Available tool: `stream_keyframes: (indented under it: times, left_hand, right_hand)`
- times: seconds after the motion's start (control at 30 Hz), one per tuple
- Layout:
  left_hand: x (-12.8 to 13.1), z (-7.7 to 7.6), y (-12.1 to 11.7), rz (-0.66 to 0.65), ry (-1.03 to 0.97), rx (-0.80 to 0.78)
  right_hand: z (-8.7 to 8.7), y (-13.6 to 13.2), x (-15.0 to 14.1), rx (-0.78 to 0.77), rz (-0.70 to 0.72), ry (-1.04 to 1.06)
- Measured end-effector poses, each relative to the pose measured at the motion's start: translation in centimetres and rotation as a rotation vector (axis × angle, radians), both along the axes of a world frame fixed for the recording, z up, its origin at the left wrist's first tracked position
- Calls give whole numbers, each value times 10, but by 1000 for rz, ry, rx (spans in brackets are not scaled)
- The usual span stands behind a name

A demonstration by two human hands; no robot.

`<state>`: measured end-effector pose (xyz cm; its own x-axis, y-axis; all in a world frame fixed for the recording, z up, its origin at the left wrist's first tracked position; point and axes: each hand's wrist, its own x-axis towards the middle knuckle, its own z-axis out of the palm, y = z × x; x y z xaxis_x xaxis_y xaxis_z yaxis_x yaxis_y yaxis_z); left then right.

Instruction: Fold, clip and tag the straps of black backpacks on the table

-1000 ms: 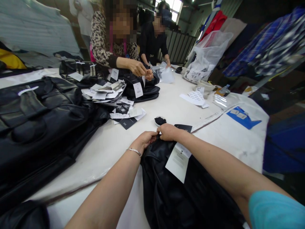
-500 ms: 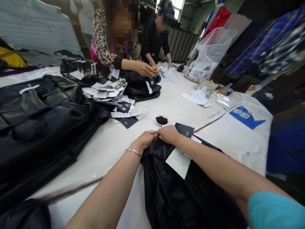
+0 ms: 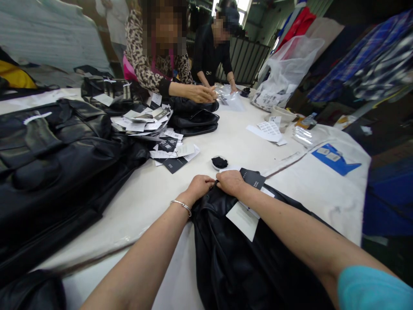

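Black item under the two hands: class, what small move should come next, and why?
Probably raise the right forearm slightly while the left hand and right hand pinch the black item at its far end: the forearm crosses between the dark tag and pale tag, apparently covering parts of both.

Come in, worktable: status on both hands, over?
Left hand and right hand pinching top edge of black garment. White tag on garment, under right forearm's edge. Small dish just beyond hands.
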<state>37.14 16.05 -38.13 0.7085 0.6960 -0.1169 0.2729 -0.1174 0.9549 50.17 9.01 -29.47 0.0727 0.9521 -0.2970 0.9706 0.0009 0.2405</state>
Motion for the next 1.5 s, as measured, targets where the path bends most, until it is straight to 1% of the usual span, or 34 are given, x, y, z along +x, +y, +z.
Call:
stream_keyframes:
  times: [0.13,0.23,0.27,0.37,0.47,0.57,0.67,0.77,0.87,0.97,1.17,1.3,1.5]
  left_hand:
    - [-3,0,-2,-23,-9,-3]
    - [-2,4,-4,-58,-23,-70]
    - [-1,7,-4,-73,-12,-70]
    - [3,15,-4,-86,53,23]
    - [6,23,-4,-63,102,125]
    - [11,28,-3,-52,153,201]
    - [15,27,-4,-44,194,236]
    - [17,21,-6,-23,216,233]
    - [14,15,-7,-3,221,208]
    - [9,12,-7,-3,199,160]
    - [0,11,-7,2,95,-16]
    - [1,7,-6,-1,69,-119]
    - [4,6,-4,22,38,-192]
  right_hand:
    - [0,2,0,-20,-34,-1]
    - [-1,4,0,-25,-47,7]
    - [-2,5,0,-26,-51,9]
    - [-5,5,-1,-26,-65,14]
    - [-6,4,-1,-30,-63,23]
    - [-7,4,-1,-32,-41,38]
    - [-6,4,3,-33,-16,56]
    - [-5,6,9,-58,11,89]
    - [-6,6,13,-75,33,134]
    - [-7,3,13,-50,40,126]
    - [-7,-2,4,15,49,49]
    - [-8,0,-2,19,20,24]
    - [-11,-3,-5,42,9,16]
